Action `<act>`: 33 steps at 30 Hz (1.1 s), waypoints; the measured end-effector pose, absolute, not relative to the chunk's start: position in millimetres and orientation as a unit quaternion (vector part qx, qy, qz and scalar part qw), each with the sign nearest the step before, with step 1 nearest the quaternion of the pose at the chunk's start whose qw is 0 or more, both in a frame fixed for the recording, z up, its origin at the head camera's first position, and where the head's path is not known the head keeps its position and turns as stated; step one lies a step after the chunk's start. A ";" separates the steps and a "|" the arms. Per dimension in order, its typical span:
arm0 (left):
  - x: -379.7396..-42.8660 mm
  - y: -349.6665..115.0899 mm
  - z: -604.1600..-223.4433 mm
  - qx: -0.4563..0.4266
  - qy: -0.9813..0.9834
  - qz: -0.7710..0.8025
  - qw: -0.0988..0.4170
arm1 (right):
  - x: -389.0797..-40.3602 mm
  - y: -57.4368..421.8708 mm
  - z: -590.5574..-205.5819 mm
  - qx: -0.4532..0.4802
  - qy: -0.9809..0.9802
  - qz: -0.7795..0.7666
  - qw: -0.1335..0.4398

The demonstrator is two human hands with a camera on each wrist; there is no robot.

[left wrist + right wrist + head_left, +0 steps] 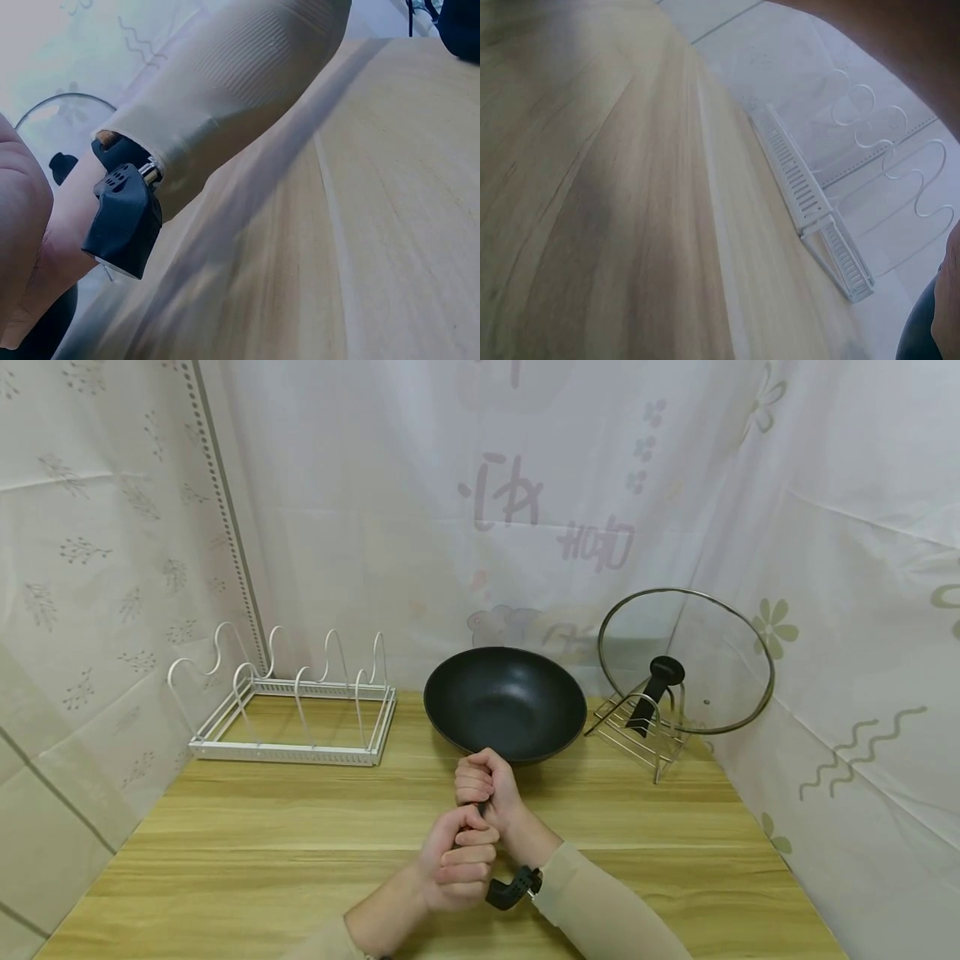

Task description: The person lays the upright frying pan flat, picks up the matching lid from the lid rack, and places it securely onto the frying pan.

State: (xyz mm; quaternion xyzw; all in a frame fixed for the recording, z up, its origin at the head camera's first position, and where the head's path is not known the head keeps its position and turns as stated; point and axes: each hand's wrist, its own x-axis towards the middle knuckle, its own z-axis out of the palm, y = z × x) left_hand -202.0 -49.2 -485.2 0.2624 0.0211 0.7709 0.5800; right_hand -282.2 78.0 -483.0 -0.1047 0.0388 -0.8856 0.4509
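Note:
A black wok (502, 702) is at the middle of the table, tilted so that its inside faces me, its handle pointing towards me. My right hand (491, 785) grips the handle close to the pan. Nearer to me, my left hand (459, 860) grips the same handle, its fingers curled round it. The two forearms cross the front from either side, and most of the handle is hidden under the fingers. In the left wrist view, part of the wok (60, 326) shows behind the hands. A dark sliver of the wok (919, 326) appears in the right wrist view.
On the left stands a white rack (285, 752) with wavy wire dividers. A glass lid (720, 652) with a black knob leans in a small wire stand (660, 752) on the right. Printed curtains (360, 527) enclose the wooden table (262, 843).

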 end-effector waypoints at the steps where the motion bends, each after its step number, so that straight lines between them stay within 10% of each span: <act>1: -201.6 -48.8 -485.9 0.259 0.023 0.773 0.579 | -282.4 78.7 -483.6 -0.105 0.042 -0.885 0.452; 33: -196.5 -40.5 -495.6 0.236 0.043 0.790 0.564 | -284.5 88.0 -497.6 -0.079 0.071 -0.883 0.458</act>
